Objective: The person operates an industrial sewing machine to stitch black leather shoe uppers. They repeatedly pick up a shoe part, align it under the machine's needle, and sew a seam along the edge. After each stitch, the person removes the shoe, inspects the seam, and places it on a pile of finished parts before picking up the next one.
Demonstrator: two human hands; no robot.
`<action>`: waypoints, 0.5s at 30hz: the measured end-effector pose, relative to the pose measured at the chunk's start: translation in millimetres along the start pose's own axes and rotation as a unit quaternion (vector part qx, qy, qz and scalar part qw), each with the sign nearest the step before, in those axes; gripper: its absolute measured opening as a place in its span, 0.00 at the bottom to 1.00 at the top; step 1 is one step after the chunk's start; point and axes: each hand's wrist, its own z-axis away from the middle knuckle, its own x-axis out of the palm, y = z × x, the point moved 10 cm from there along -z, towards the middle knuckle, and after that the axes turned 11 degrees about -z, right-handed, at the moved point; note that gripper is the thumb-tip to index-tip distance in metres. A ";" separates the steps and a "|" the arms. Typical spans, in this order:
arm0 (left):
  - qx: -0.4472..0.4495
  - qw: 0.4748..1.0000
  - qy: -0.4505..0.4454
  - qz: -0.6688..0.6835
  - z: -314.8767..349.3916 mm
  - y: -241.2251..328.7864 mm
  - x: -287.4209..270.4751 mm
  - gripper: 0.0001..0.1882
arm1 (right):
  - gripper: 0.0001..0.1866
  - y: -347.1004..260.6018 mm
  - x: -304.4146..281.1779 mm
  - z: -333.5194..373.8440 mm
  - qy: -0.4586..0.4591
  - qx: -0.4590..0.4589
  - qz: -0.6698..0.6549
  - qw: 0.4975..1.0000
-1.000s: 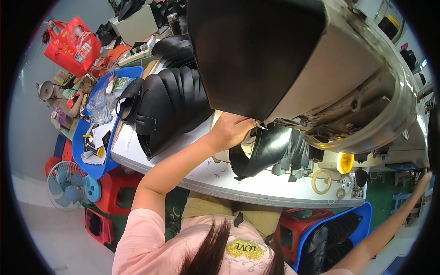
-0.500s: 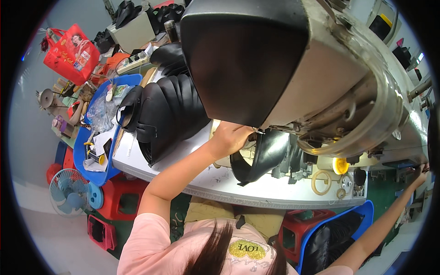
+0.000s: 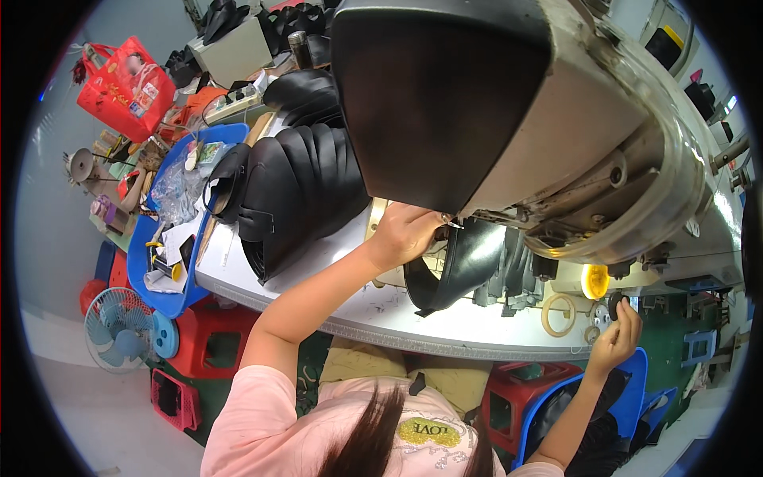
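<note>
My left hand [image 3: 404, 235] is pinched beside the sewing machine's head, its fingertips closed on a small pointed metal tool [image 3: 454, 224], mostly hidden in the fingers. Just right of it, a curved black leather piece [image 3: 457, 274] lies under the machine, its edge bent into a loop. My right hand [image 3: 614, 342] is raised at the table's right end, its fingers apart from the thumb. Behind those fingers shows part of a black round piece [image 3: 613, 305]; whether they touch it, I cannot tell.
The sewing machine [image 3: 437, 103] fills the upper middle. Overlapping black leather pieces [image 3: 298, 187] stand left on the white table [image 3: 366, 322]. A beige ring [image 3: 559, 315] and yellow disc [image 3: 594, 281] are at right. Blue trays [image 3: 195, 298] and red stools [image 3: 208, 338] flank the table.
My right hand has come back from the machine's far right side to the table's right end. The left hand stays by the machine head, the metal tip slightly shifted.
</note>
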 end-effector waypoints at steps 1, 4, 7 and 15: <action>-0.004 1.000 -0.004 -0.002 2.6 -1.1 0.5 0.06 | 0.14 0.1 -1.1 0.3 0.002 0.000 -0.009 1.000; -0.011 0.999 -0.034 -0.011 6.2 -1.4 4.2 0.06 | 0.14 2.5 -2.9 0.8 0.007 0.002 -0.032 0.999; 0.018 0.999 -0.030 0.003 3.1 9.4 -1.2 0.07 | 0.13 4.8 -3.4 1.5 0.006 0.004 -0.048 0.999; 0.040 0.999 -0.030 -0.021 2.0 21.0 -6.8 0.08 | 0.09 108.2 -59.6 -7.8 0.091 0.046 -0.087 0.991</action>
